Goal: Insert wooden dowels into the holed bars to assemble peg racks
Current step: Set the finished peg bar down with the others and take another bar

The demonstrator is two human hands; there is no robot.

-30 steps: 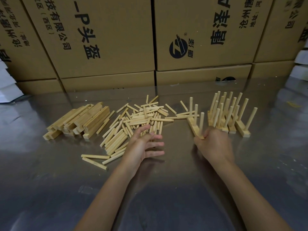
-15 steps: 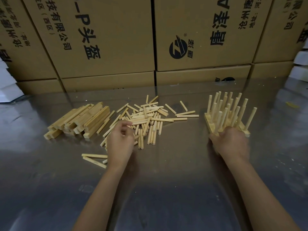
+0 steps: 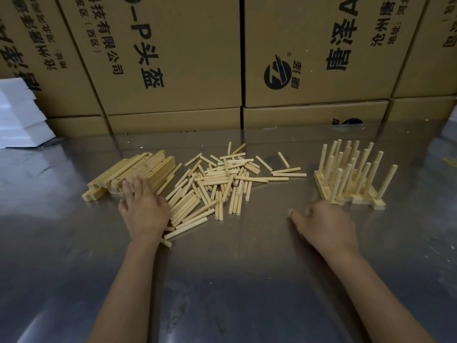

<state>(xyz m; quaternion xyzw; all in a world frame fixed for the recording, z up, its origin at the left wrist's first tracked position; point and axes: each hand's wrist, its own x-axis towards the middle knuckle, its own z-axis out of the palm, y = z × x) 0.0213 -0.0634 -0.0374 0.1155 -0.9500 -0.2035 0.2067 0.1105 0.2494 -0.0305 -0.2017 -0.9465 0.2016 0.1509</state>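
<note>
A stack of holed wooden bars (image 3: pixel 146 165) lies at the left of the metal table. My left hand (image 3: pixel 143 206) rests on the stack's near end, fingers laid fairly straight over the bars. Loose wooden dowels (image 3: pixel 222 179) are scattered in a heap in the middle, some right beside that hand. Several assembled peg racks (image 3: pixel 353 180) stand at the right with their dowels upright. My right hand (image 3: pixel 324 224) lies low over the table just in front and left of the racks, thumb pointing left, holding nothing.
Large printed cardboard boxes (image 3: pixel 173 70) form a wall along the table's far edge. White foam blocks (image 3: pixel 19 115) are stacked at the far left. The shiny metal table (image 3: pixel 235 280) stretches toward me under both forearms.
My right hand set the rack it held among the finished racks, let go and drew back. My left hand moved left from the dowel heap onto the bar stack.
</note>
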